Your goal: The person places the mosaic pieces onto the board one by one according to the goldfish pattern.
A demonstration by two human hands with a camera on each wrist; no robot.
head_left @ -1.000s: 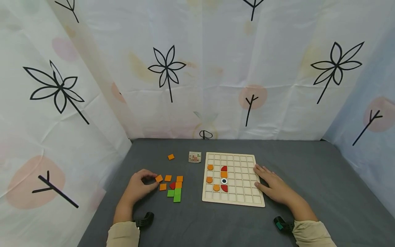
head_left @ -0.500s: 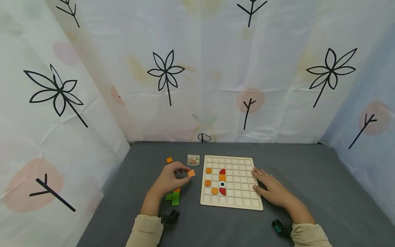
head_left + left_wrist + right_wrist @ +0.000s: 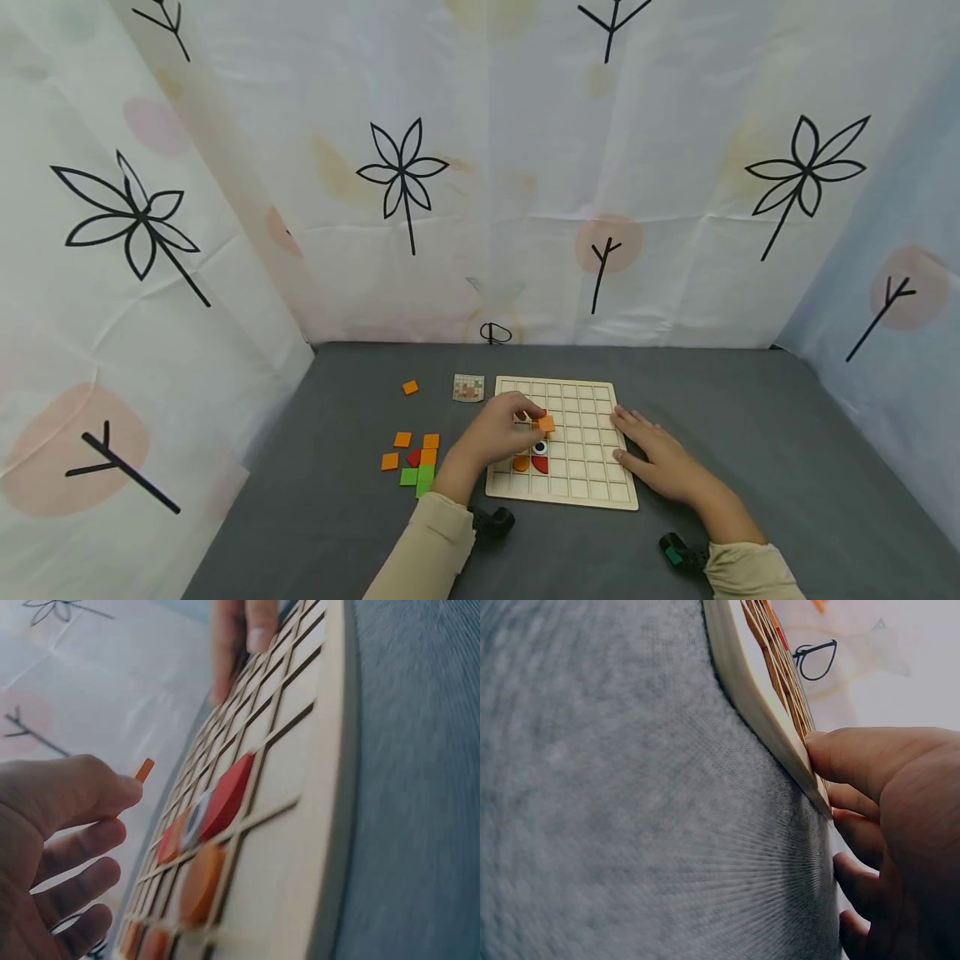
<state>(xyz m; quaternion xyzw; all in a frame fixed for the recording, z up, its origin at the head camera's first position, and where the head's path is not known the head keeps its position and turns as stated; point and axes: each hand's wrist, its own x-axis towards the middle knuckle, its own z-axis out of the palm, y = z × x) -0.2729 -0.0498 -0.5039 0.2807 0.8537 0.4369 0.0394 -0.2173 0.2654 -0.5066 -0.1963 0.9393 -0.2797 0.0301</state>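
One orange tile [image 3: 547, 424], pinched in the left hand [image 3: 495, 431], jutting right of the grip, above the gridded board [image 3: 579, 483], lower centre, outstretched right hand [image 3: 663, 458] touching the board's edge.

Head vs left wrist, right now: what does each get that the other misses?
Only head: the loose orange squares, green pieces and loose red piece on the table, the picture card and the sleeves.

Only left wrist: the held orange square edge-on, with a visible gap between it and the board.

Both: the left hand pinching that square, the right hand at the board's far side from it, and the black-and-white disc on the board.
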